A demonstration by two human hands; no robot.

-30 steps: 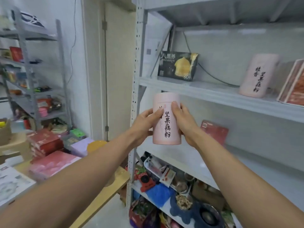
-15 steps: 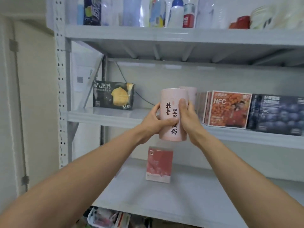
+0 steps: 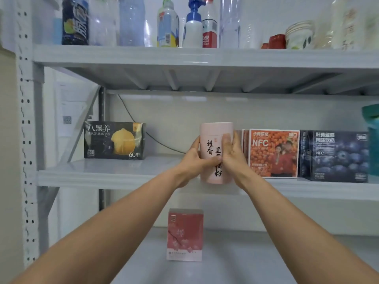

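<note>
A pink cylindrical canister (image 3: 211,138) with black Chinese lettering stands upright at the front of the middle shelf (image 3: 114,171), its base level with the shelf edge. My left hand (image 3: 193,160) grips its left side, thumb across the front. My right hand (image 3: 231,153) grips its right side, fingers curled over the label. Whether the canister rests on the shelf or hangs just above it I cannot tell.
On the middle shelf stand a black box (image 3: 114,140) at the left, and an orange NFC box (image 3: 273,153) and a blue berry box (image 3: 336,156) right of the canister. Bottles (image 3: 192,27) line the top shelf. A pink-red box (image 3: 184,235) stands on the lower shelf.
Both hands raised the canister from below the middle shelf up to that shelf and rightward beside the orange box. My view swung up and right to the shelf unit.
</note>
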